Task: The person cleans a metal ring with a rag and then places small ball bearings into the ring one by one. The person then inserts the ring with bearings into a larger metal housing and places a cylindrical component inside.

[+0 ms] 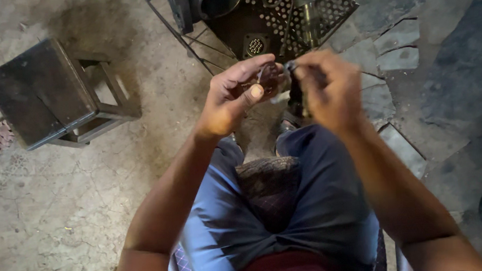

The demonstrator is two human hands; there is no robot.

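My left hand [233, 97] is curled around a small dark round part [268, 81], thumb pressed along its near side. My right hand [330, 91] meets it from the right, fingertips pinched on a thin pale piece [288, 67] that touches the part; what that piece is I cannot tell. Both hands are raised above my knees, which are in blue trousers [312, 203]. A dark patterned cloth [269, 187] lies between my thighs.
A perforated black metal machine piece [278, 16] with a round multi-pin socket and a wire frame sits on the floor just beyond my hands. A dark wooden stool [43, 92] stands at the left. Broken stone slabs [397, 48] lie at the right.
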